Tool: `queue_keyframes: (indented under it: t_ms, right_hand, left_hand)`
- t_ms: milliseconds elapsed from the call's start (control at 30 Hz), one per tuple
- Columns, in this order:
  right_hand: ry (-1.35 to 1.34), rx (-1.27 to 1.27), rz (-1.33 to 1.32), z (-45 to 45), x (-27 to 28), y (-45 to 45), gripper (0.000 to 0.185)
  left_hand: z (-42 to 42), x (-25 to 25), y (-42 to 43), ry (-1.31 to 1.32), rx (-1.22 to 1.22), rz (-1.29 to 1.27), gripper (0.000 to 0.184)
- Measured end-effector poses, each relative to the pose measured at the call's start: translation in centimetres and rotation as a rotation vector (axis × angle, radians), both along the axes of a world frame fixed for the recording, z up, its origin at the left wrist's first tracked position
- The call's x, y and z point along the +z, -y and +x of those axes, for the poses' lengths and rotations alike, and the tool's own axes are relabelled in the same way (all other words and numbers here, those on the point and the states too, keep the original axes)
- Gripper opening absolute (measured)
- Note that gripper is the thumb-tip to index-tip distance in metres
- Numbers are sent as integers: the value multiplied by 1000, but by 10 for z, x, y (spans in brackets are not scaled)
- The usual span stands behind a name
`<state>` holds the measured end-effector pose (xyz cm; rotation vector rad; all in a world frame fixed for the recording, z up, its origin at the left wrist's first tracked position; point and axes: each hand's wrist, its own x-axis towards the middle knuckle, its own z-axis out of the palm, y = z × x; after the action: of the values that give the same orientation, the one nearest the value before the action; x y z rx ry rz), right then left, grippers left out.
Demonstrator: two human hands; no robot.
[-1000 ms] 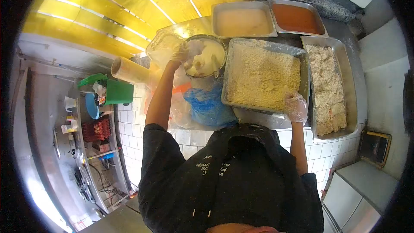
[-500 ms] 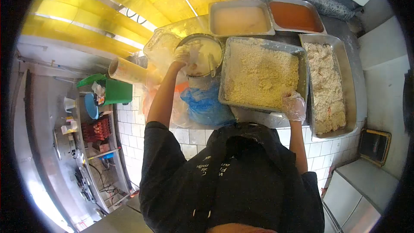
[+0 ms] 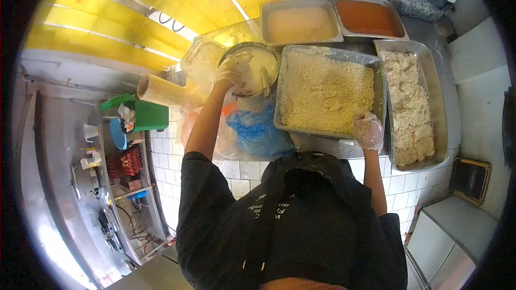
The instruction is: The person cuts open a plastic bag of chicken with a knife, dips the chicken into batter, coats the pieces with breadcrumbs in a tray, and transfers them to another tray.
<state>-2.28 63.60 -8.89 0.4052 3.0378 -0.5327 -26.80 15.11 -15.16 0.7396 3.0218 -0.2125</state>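
Note:
My left hand (image 3: pixel 231 71), in a clear glove, reaches over the left side of a round bowl (image 3: pixel 277 78) of pale, creamy liquid. Its fingertips are at the liquid, and whether they hold anything is too small to tell. A utensil handle (image 3: pixel 264 79) leans inside the bowl's right side. My right hand (image 3: pixel 368 131), also gloved, rests at the lower right corner of a deep metal tray (image 3: pixel 314 133) of yellowish crumbs (image 3: pixel 330 91). Its fingers lie on the crumbs by the rim, partly hidden by the glove's glare.
Behind stand a tray of pale liquid (image 3: pixel 298 24) and one of orange-red liquid (image 3: pixel 371 20). Coated pieces fill a long tray (image 3: pixel 443 153) at right. Near the bowl are a blue plastic bag (image 3: pixel 260 134), a wrap roll (image 3: pixel 158 90) and a clear bag (image 3: pixel 204 59). A green bin (image 3: pixel 150 115) stands left.
My left hand has shifted from the bowl's left edge to slightly farther over the bowl, its fingers now over the liquid. My right hand stays at the crumb tray's corner.

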Motion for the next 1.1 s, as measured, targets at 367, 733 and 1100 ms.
queue_keyframes:
  t_ms: [367, 733, 1100]
  right_hand:
    - [26, -30, -25, -1, -12, -5, 42]
    - [14, -72, -62, -4, 0, 3, 41]
    - [70, -24, -90, -2, 9, 0, 48]
  left_hand:
    - [5, 28, 2, 15, -191, -225, 16]
    - [4, -15, 14, -93, -155, -296, 26]
    - [5, 21, -4, 156, 392, -26, 53]
